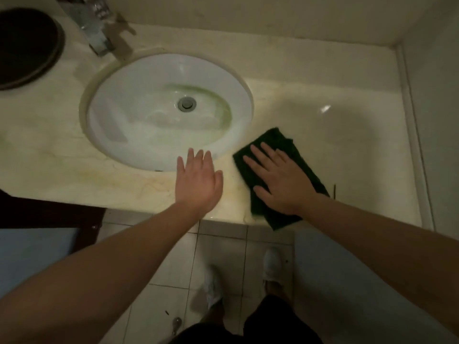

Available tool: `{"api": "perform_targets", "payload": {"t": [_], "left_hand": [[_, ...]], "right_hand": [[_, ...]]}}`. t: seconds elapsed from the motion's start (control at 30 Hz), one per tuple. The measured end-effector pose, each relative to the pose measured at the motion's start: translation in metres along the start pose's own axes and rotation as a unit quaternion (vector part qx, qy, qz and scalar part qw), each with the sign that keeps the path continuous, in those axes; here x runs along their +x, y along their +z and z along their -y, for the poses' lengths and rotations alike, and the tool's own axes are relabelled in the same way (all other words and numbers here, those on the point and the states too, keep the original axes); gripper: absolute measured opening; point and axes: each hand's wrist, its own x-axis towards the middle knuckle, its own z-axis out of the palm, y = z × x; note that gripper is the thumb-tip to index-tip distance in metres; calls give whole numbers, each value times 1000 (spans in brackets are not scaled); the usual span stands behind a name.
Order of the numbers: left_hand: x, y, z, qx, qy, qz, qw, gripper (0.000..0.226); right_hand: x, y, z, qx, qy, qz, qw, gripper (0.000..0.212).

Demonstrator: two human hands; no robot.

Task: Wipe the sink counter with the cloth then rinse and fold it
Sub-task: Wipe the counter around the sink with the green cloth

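R hand (280, 180) flat, fingers straight, pressing dark cloth (275, 140) on counter (323, 135). L hand (198, 180) open, holds nothing. Cloth prob soft, light, limp; pinch corner beyond R fingertips.

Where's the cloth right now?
In the head view, the dark green cloth lies flat on the counter right of the sink basin, near the front edge, under the right hand.

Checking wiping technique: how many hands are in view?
2: right hand flat on the cloth right of the sink; left hand open by the sink's front rim.
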Motion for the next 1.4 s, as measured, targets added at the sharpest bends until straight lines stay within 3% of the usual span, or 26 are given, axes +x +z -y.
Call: {"api": "perform_targets", "payload": {"t": [0.07, 0.13, 0.2, 0.27, 0.37, 0.47, 0.57, 0.67, 0.73, 0.8, 0.87, 0.93, 1.0, 1.1, 1.2, 1.27, 1.4], "left_hand": [[-4, 2, 10, 9, 20, 8, 1000, 63], [-3, 3, 11, 8, 34, -9, 999, 58], [-1, 3, 11, 4, 32, -16, 999, 56], [0, 5, 12, -3, 31, -13, 999, 55], [3, 7, 11, 1, 34, -11, 999, 56], [3, 9, 12, 15, 46, -20, 999, 56], [2, 8, 14, 29, 63, -27, 997, 56], [1, 9, 15, 35, 64, -32, 997, 58], [2, 9, 13, 32, 58, -28, 997, 58], [1, 10, 13, 30, 53, -24, 998, 58], [2, 11, 12, 31, 47, -26, 998, 59], [2, 11, 12, 27, 42, -22, 998, 59], [3, 10, 12, 31, 49, -23, 998, 58], [1, 9, 13, 36, 64, -30, 997, 51], [0, 5, 12, 49, 56, -23, 997, 41], [0, 5, 10, 53, 53, -23, 997, 37], [2, 8, 9, 43, 48, -35, 997, 37]], "right_hand": [[-36, 10, 13, -2, -15, 21, 1000, 73], [-55, 12, -8, 5, 24, 13, 1000, 73], [-58, 11, -44, 14, 145, -33, 989, 74], [-55, 7, -69, 11, 291, -53, 955, 76], [-24, 7, -45, 25, 382, -80, 920, 78], [20, 7, 22, 49, 340, -97, 934, 76], [30, 15, 76, 55, 220, -93, 969, 71], [-14, 21, 52, 37, 130, -70, 988, 69], [-47, 23, 2, 26, 173, -79, 981, 71], [-70, 22, -39, 20, 277, -80, 957, 71], [-64, 21, -48, 28, 384, -89, 919, 71], [-31, 16, -23, 37, 425, -109, 898, 73], [5, 10, 21, 51, 379, -115, 917, 74], [12, 17, 79, 56, 239, -97, 964, 70], [-35, 22, 46, 55, 191, -91, 976, 69], [-73, 26, -12, 26, 285, -109, 952, 70], [-117, 22, -75, 43, 534, -102, 838, 73]]}}
